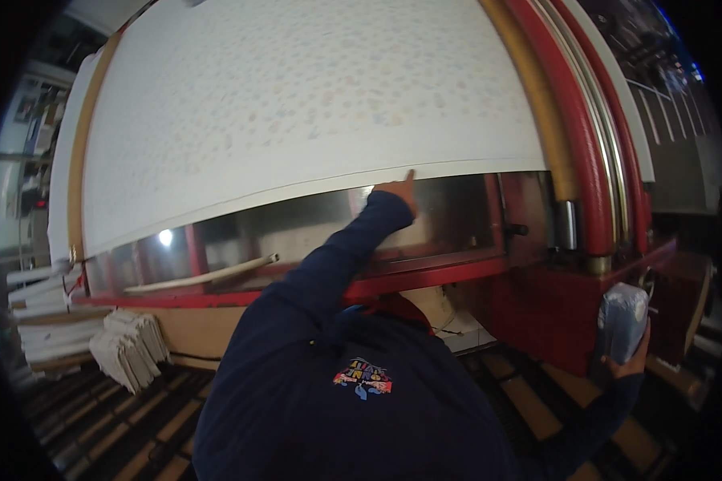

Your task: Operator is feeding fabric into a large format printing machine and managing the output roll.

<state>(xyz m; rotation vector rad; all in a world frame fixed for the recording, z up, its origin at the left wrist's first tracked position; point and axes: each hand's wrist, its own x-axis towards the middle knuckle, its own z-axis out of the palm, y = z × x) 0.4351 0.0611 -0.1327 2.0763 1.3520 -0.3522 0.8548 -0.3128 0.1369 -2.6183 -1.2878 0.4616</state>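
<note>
Broadly, the far half of the scene is taken up by a white sheet (297, 96) with a faint mottled pattern, by which a wide surface is covered from left to right. Its near edge is marked by a plain border and a thin line, slightly bowed. At this edge, right of the middle, the sheet is met by the left hand (397, 189), with one digit laid over the border; whether the edge is pinched or merely touched cannot be told.

The right hand is placed well apart, at the near right, where a grey-blue block (622, 319) in clear wrapping is grasped from below and held up just beside a red housing (553, 313).

On the left the sheet is bounded by a tan roller (95, 120), and on the right by a tan band (541, 104), beyond which a red beam (590, 136) and bright metal rods (618, 152) are set. Between the sheet's near edge and a red rail (437, 274), a long recess is left open, crossed only by the left forearm; toward its left part a pale tube (204, 275) is rested at a slant. Folded white bundles (128, 349) are stacked at the near left. Between the torso and the right forearm, a gap is left above the slatted floor (529, 401).
</note>
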